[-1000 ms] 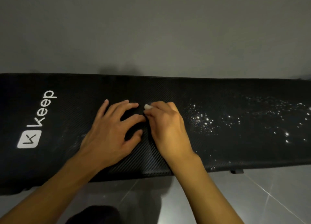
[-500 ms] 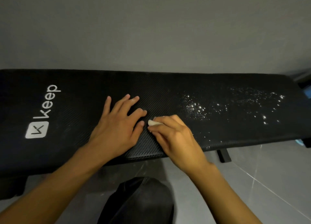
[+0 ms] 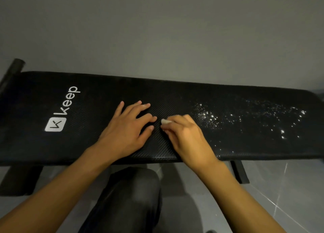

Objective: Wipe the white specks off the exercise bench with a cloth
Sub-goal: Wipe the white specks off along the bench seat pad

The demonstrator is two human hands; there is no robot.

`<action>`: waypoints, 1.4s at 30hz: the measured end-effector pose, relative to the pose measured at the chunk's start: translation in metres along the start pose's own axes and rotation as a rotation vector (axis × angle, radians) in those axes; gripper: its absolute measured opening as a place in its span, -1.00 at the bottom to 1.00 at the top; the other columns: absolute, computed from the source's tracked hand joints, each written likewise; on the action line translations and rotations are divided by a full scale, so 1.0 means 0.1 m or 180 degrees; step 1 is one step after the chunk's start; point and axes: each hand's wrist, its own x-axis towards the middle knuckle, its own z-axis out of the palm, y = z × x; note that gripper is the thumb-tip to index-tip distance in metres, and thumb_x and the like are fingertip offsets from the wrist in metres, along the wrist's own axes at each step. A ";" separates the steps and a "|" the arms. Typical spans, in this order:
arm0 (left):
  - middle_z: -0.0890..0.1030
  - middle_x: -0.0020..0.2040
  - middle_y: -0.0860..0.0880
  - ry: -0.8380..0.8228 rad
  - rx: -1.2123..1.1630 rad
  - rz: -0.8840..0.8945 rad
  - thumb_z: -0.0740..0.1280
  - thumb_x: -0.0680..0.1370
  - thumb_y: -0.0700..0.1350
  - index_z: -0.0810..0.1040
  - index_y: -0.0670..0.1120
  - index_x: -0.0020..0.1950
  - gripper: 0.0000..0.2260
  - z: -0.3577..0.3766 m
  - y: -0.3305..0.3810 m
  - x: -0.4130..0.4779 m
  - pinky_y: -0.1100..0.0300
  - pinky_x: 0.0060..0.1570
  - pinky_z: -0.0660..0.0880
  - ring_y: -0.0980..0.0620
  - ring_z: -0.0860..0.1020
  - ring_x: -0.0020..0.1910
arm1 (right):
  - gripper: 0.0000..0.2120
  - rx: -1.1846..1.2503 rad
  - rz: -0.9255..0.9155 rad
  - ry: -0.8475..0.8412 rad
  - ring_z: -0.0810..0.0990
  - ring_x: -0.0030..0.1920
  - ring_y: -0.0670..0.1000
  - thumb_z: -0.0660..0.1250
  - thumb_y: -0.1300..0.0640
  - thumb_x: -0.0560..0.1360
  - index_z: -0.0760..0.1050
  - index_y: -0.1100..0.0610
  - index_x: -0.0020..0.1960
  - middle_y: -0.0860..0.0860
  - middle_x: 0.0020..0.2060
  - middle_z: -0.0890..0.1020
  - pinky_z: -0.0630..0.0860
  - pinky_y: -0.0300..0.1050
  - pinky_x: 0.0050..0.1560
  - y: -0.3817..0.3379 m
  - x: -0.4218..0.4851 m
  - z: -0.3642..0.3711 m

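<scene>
a: so where do the white specks [image 3: 245, 118] lie?

b: scattered over the right half of the exercise bench [image 3: 98, 110], thickest just past the right hand [image 3: 185, 136] and thinning toward the bench's far right end. the left half, round the printed logo [image 3: 60, 114], looks clean.

a: and the cloth [image 3: 165, 121]?

b: only a small pale corner shows, poking out under the right hand's curled fingers [image 3: 177, 119]. they're closed down over it, pressing it to the pad near the middle.

a: so which way does the wipe have to go?

b: rightward, i'd say, along the bench's long axis. the specks start just beside that hand's outer edge, on the side away from the cloth's showing tip.

a: the left hand [image 3: 126, 133]?

b: flat on the pad, fingers spread, holding nothing, just beside the right one. it's farther from the specks, so it's likely bracing only.

a: any worry?

b: a sweep toward the near edge could push specks onto the floor [image 3: 280, 189].
</scene>
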 end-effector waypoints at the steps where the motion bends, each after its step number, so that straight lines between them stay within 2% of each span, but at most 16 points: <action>1: 0.30 0.57 0.01 0.0007 0.0009 0.0006 -0.03 0.58 0.24 0.48 0.16 0.37 -0.52 0.01 -0.01 0.00 -0.23 0.56 -0.01 -0.01 0.15 0.59 | -0.83 -0.0001 0.0015 -0.0007 0.54 0.02 0.07 0.37 0.19 0.58 0.65 0.13 0.14 0.00 0.09 0.63 0.56 -0.03 0.06 0.00 0.01 0.00; 7: 0.34 0.54 0.01 0.0111 0.0000 0.0015 0.03 0.59 0.22 0.50 0.15 0.35 -0.56 0.04 -0.03 -0.01 -0.24 0.55 0.04 -0.01 0.20 0.58 | -0.81 0.0481 -0.0541 -0.0449 0.56 0.15 0.01 0.30 0.12 0.65 0.63 0.10 0.19 -0.04 0.17 0.61 0.49 -0.16 0.19 -0.07 -0.46 -0.19; 11: 0.33 0.55 0.03 0.0091 0.0015 -0.0006 0.02 0.58 0.24 0.49 0.18 0.36 -0.55 0.04 -0.04 0.00 -0.21 0.56 0.04 0.02 0.19 0.58 | -0.83 0.0130 -0.0345 -0.0191 0.54 0.02 0.06 0.35 0.18 0.59 0.64 0.12 0.15 0.00 0.10 0.63 0.53 -0.07 0.07 0.06 -0.03 -0.03; 13: 0.33 0.55 0.03 0.0111 0.0007 -0.0009 0.02 0.58 0.24 0.49 0.17 0.36 -0.55 0.04 -0.04 -0.01 -0.22 0.55 0.05 0.01 0.19 0.58 | -0.83 0.0045 -0.0221 -0.0113 0.52 0.01 0.06 0.36 0.19 0.59 0.65 0.13 0.16 0.02 0.09 0.63 0.53 -0.06 0.06 0.07 0.07 0.01; 19: 0.37 0.52 0.05 0.0207 -0.0010 0.0001 0.07 0.59 0.22 0.52 0.18 0.34 -0.59 0.05 -0.06 0.01 -0.21 0.54 0.08 0.02 0.24 0.55 | -0.79 0.0381 -0.0635 -0.0468 0.54 0.19 0.05 0.27 0.15 0.65 0.60 0.13 0.22 -0.01 0.21 0.59 0.47 -0.16 0.25 -0.08 -0.48 -0.18; 21: 0.37 0.52 0.06 0.0206 -0.0017 -0.0013 0.06 0.58 0.23 0.52 0.19 0.34 -0.58 0.04 -0.06 0.01 -0.20 0.55 0.08 0.04 0.23 0.56 | -0.79 0.0290 -0.0678 -0.0435 0.55 0.12 0.08 0.26 0.13 0.65 0.61 0.13 0.20 0.00 0.18 0.60 0.50 -0.10 0.19 0.01 -0.34 -0.14; 24: 0.36 0.53 0.07 0.0176 -0.0015 -0.0032 0.04 0.57 0.24 0.51 0.20 0.36 -0.55 0.02 -0.05 0.01 -0.18 0.55 0.06 0.05 0.21 0.56 | -0.82 0.0011 -0.0441 -0.0161 0.53 -0.01 0.10 0.31 0.17 0.62 0.64 0.15 0.16 0.04 0.10 0.63 0.51 -0.04 0.06 0.11 -0.01 -0.05; 31: 0.39 0.51 0.06 0.0223 -0.0020 -0.0043 0.07 0.57 0.22 0.53 0.19 0.34 -0.58 0.03 -0.04 0.01 -0.18 0.55 0.08 0.04 0.24 0.55 | -0.82 0.0213 -0.0478 -0.0345 0.54 0.08 0.04 0.32 0.18 0.63 0.62 0.10 0.20 -0.01 0.16 0.61 0.49 -0.16 0.13 0.03 -0.48 -0.21; 37: 0.40 0.50 0.05 0.0204 0.0027 -0.0076 0.06 0.56 0.22 0.52 0.18 0.34 -0.56 0.02 -0.01 0.01 -0.17 0.54 0.09 0.03 0.26 0.54 | -0.86 0.0079 -0.0234 0.0079 0.54 -0.07 0.12 0.34 0.19 0.61 0.66 0.17 0.08 0.06 0.00 0.65 0.54 -0.01 -0.02 0.13 -0.06 -0.06; 42: 0.40 0.50 0.05 0.0249 0.0009 -0.0052 0.08 0.57 0.21 0.53 0.18 0.34 -0.58 0.03 -0.01 0.00 -0.17 0.54 0.08 0.03 0.26 0.54 | -0.83 0.0285 -0.0526 -0.0327 0.57 0.12 0.06 0.30 0.16 0.63 0.62 0.11 0.17 -0.01 0.15 0.62 0.50 -0.14 0.17 0.11 -0.54 -0.25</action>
